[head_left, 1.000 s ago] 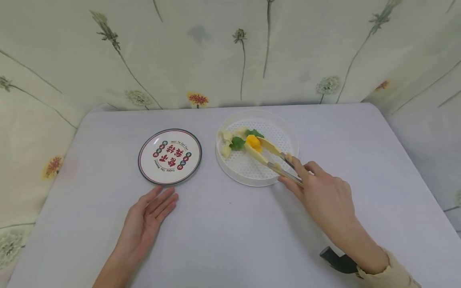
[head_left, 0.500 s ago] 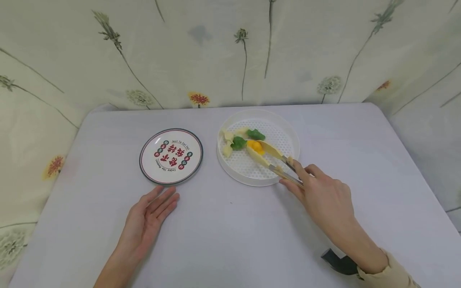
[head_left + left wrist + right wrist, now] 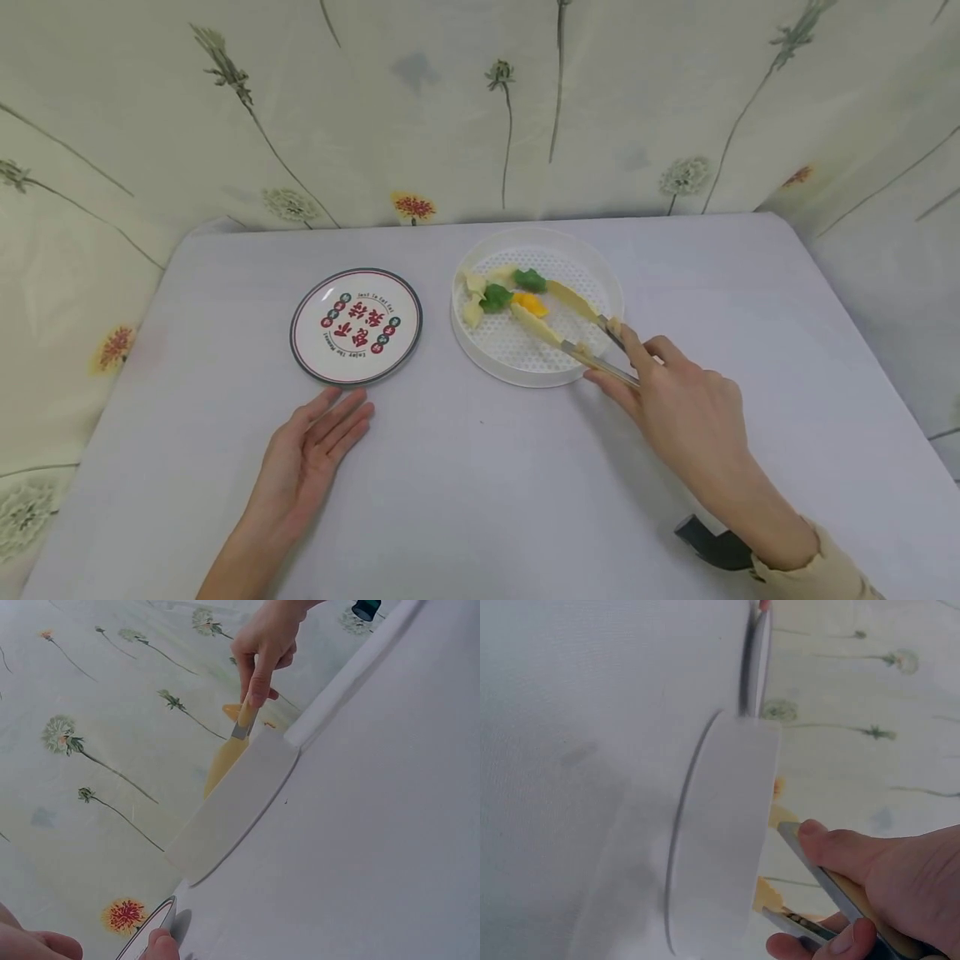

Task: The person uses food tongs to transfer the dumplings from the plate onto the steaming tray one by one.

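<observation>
My right hand grips a pair of tongs with pale yellow tips and metal arms. The tips stand spread inside a round white perforated tray, either side of a yellow-orange dumpling-like piece. Left of it lie a dark green piece, another green piece behind, and several pale cream pieces. In the wrist views, the tray wall hides its contents. My left hand lies palm-up with relaxed fingers, its fingertips at the near rim of a white plate with red lettering.
A white cloth covers the table. Behind it hangs a floral curtain, close to the table's back edge. The plate stands left of the tray with a narrow gap between them. A black strap shows at my right wrist.
The tongs have spread apart and let go of the yellow-orange piece, which lies lower on the tray floor beside the green pieces. My left hand has not moved.
</observation>
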`<move>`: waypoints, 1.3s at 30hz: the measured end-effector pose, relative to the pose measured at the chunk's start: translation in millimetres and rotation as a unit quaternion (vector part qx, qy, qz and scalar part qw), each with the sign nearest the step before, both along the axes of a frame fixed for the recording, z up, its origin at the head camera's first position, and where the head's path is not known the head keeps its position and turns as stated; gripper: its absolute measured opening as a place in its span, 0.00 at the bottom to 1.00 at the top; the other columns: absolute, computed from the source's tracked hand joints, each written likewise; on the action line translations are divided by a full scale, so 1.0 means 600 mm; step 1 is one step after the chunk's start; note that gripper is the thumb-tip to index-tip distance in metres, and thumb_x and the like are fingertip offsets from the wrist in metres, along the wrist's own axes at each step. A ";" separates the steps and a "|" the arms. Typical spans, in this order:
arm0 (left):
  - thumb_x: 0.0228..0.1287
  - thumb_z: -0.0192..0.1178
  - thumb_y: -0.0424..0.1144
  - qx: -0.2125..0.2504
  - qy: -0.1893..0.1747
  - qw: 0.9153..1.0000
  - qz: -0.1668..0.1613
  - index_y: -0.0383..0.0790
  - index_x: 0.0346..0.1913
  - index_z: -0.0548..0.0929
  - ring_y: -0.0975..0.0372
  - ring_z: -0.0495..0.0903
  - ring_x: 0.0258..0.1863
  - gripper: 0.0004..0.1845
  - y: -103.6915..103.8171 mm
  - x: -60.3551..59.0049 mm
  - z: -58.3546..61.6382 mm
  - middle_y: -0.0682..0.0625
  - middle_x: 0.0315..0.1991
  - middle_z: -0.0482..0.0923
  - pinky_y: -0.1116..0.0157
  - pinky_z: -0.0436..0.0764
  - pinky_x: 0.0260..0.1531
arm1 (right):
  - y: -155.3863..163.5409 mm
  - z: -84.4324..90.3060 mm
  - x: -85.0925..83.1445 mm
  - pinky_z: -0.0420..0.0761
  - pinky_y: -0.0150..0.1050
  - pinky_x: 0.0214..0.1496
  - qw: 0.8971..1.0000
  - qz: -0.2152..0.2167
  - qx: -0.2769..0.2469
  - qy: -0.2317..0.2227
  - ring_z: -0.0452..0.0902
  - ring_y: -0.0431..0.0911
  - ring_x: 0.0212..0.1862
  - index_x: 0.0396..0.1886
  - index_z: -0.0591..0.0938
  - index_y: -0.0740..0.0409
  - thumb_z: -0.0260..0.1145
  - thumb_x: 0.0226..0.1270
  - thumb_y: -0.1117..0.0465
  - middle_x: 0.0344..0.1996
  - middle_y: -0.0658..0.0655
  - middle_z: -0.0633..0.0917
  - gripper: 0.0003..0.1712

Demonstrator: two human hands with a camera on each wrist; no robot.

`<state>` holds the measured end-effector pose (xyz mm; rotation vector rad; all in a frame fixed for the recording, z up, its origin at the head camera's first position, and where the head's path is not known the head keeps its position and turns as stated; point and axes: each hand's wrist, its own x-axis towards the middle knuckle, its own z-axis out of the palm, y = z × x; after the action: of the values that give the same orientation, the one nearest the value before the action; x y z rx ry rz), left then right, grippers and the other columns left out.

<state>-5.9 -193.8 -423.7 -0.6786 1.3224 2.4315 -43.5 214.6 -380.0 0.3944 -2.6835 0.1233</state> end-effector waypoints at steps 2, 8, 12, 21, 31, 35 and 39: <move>0.90 0.42 0.49 0.002 0.000 1.000 0.000 0.40 0.86 0.53 0.61 0.87 0.65 0.32 0.000 0.000 0.001 0.53 0.62 0.88 0.64 0.81 0.76 | 0.000 0.002 0.000 0.51 0.31 0.12 1.000 -0.004 0.001 0.008 0.57 0.41 0.11 0.67 0.85 0.57 0.32 0.75 0.18 0.38 0.64 0.89 0.58; 0.91 0.40 0.49 0.000 -0.001 1.000 -0.007 0.41 0.86 0.54 0.61 0.87 0.65 0.31 -0.001 -0.001 0.003 0.54 0.63 0.88 0.65 0.81 0.76 | -0.013 0.012 0.004 0.52 0.32 0.12 0.999 -0.020 -0.004 -0.032 0.55 0.42 0.11 0.72 0.81 0.58 0.36 0.70 0.13 0.44 0.66 0.89 0.62; 0.91 0.39 0.49 0.001 -0.003 1.000 -0.012 0.42 0.87 0.54 0.62 0.87 0.65 0.31 -0.002 0.000 0.002 0.55 0.63 0.88 0.65 0.80 0.76 | -0.035 0.014 0.008 0.54 0.31 0.13 0.998 -0.003 -0.012 -0.054 0.55 0.40 0.12 0.74 0.80 0.56 0.38 0.69 0.13 0.46 0.64 0.89 0.61; 0.91 0.39 0.50 -0.005 -0.007 1.000 -0.015 0.43 0.87 0.53 0.62 0.86 0.66 0.32 0.000 0.001 -0.003 0.53 0.68 0.84 0.65 0.80 0.76 | -0.091 -0.006 0.021 0.61 0.30 0.15 0.993 0.083 -0.072 -0.049 0.56 0.37 0.14 0.73 0.79 0.59 0.38 0.72 0.16 0.41 0.57 0.86 0.59; 0.90 0.40 0.48 -0.010 -0.010 1.000 -0.002 0.41 0.85 0.55 0.61 0.87 0.65 0.30 0.001 0.003 -0.003 0.52 0.65 0.86 0.64 0.82 0.75 | -0.170 -0.027 0.032 0.74 0.30 0.23 0.971 0.114 -0.135 -0.160 0.63 0.39 0.18 0.80 0.70 0.65 0.73 0.70 0.35 0.52 0.58 0.82 0.52; 0.90 0.41 0.49 -0.015 -0.003 1.000 -0.003 0.40 0.85 0.56 0.61 0.87 0.65 0.30 0.001 0.004 -0.003 0.52 0.66 0.85 0.64 0.82 0.74 | -0.206 -0.035 0.028 0.82 0.36 0.26 0.965 0.120 -0.143 -0.184 0.69 0.44 0.20 0.82 0.67 0.67 0.70 0.74 0.36 0.57 0.61 0.79 0.52; 0.90 0.42 0.50 -0.020 -0.003 1.000 -0.003 0.41 0.85 0.56 0.62 0.87 0.65 0.31 0.000 0.003 -0.005 0.51 0.67 0.84 0.64 0.82 0.74 | -0.234 -0.046 0.013 0.85 0.37 0.29 0.961 0.133 -0.142 -0.195 0.74 0.46 0.25 0.82 0.64 0.69 0.66 0.77 0.35 0.58 0.62 0.78 0.52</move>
<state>-4.1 -193.6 -426.4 -0.6901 1.3718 2.4021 -35.4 73.9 -407.8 0.6984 -2.9139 0.7268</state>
